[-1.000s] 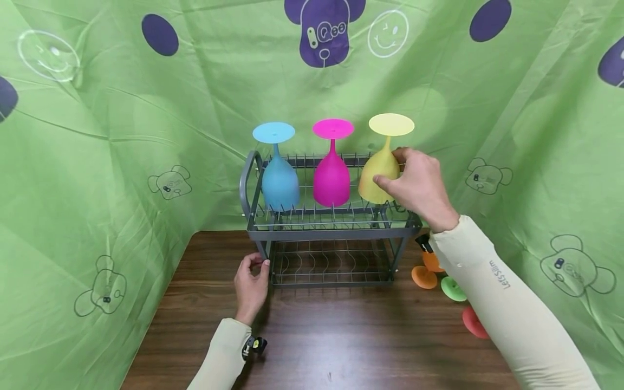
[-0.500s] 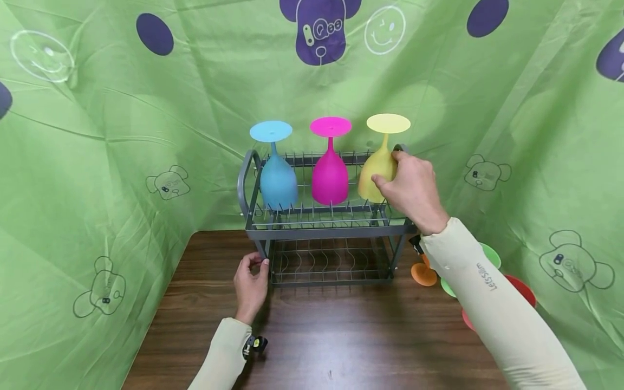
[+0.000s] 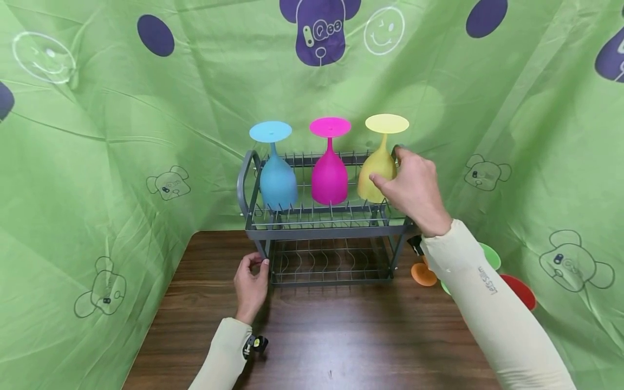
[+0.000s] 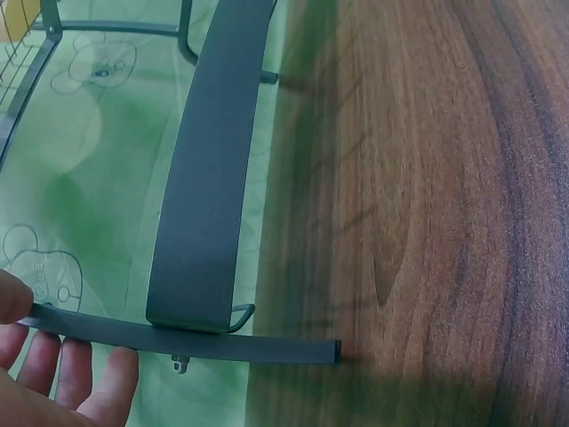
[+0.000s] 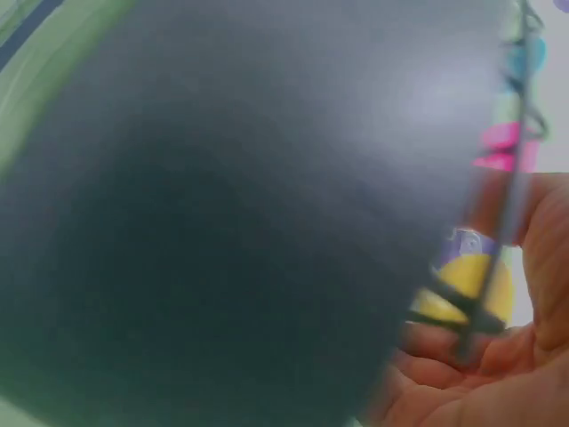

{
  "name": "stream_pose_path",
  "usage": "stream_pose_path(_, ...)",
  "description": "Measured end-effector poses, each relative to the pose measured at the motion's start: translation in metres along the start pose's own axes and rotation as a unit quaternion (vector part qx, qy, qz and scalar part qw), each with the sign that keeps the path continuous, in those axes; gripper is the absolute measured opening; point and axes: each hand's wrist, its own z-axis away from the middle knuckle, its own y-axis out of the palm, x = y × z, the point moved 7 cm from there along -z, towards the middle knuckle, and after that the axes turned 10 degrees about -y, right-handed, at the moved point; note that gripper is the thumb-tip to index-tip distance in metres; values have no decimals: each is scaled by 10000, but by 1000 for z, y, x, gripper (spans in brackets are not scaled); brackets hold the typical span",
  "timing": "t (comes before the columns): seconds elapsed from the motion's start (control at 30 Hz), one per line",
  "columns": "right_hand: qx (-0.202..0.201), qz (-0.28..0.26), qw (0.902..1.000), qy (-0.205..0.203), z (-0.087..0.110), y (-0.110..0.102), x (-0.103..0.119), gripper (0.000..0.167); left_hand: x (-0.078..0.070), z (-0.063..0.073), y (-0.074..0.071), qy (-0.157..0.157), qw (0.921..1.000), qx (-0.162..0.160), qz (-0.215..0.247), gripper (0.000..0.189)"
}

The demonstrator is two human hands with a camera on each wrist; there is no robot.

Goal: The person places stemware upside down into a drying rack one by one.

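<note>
A blue goblet (image 3: pixel 278 184), a pink goblet (image 3: pixel 330 179) and a yellow goblet (image 3: pixel 377 176) stand upside down in a row on the upper tier of a grey two-tier dish rack (image 3: pixel 331 234). My right hand (image 3: pixel 414 187) is at the yellow goblet's right side, thumb in front of the bowl and fingers behind. In the right wrist view a gap shows between the yellow bowl and the palm; a blurred grey part of the rack hides much. My left hand (image 3: pixel 251 284) grips the rack's front left leg (image 4: pixel 116 330), thumb on one side, fingers on the other.
An orange goblet (image 3: pixel 423 274), a green one (image 3: pixel 490 255) and a red one (image 3: pixel 520 292) lie on the brown wooden table (image 3: pixel 351 336) at the right, partly hidden by my right forearm. Green printed cloth (image 3: pixel 209 97) encloses the back and sides.
My right hand's fingers have loosened and shifted slightly off the yellow goblet, which stands in the rack. The head view has shifted a little. My left hand keeps its hold on the leg.
</note>
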Motion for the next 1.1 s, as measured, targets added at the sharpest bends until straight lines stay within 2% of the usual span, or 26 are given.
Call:
stream_pose_path(0.13, -88, -249, 9996, 77, 9, -15, 1, 67, -2, 0, 0, 25, 10000, -53, -2, 19)
stream_pose_path(0.27, -161, -731, 9966, 331, 22, -29, -5, 81, -2, 0, 2, 74, 9999, -107, 41, 19)
stream_pose_path(0.4, -352, -1047, 9930, 429, 38, -39, -13, 78, 1, 0, 2, 61, 9999, -97, 70, 19)
stream_pose_path(0.5, -442, -1086, 9919, 494, 52, -44, -22, 76, 4, 0, 0, 55, 9999, -75, 52, 19)
stream_pose_path(0.83, -732, -953, 9882, 949, 99, -59, -68, 70, 7, -3, 0, -1, 9998, 84, 202, 22)
stream_pose_path(1.1, -1023, -985, 9766, 1616, 146, -61, -115, 64, 11, -6, 3, -87, 9997, 94, 205, 21)
